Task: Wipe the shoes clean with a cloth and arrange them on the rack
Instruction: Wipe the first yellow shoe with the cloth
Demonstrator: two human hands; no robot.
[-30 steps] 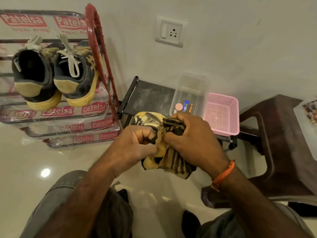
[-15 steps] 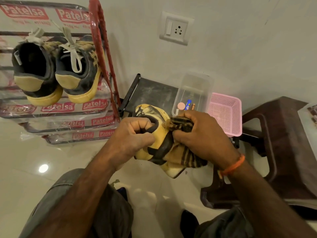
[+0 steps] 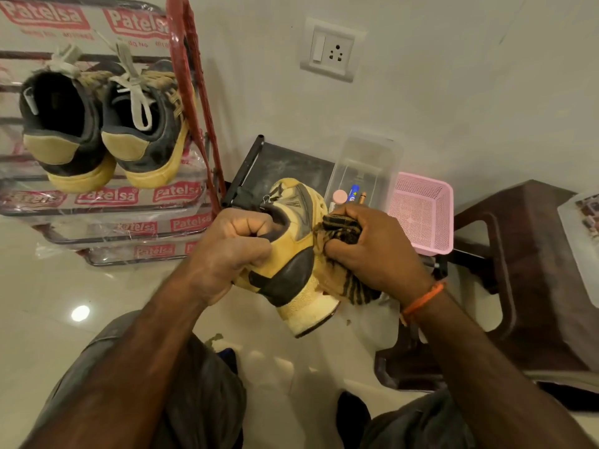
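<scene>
Cloth (image 3: 338, 236) half hidden under right hand (image 3: 372, 251), against shoe (image 3: 291, 260).

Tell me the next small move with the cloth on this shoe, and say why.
Probably drag the cloth down the shoe's side toward the heel sole. The right hand presses the bunched cloth against the shoe's right side, while the left hand grips the collar and holds it steady off the floor. The pale sole edge below looks marked.
</scene>
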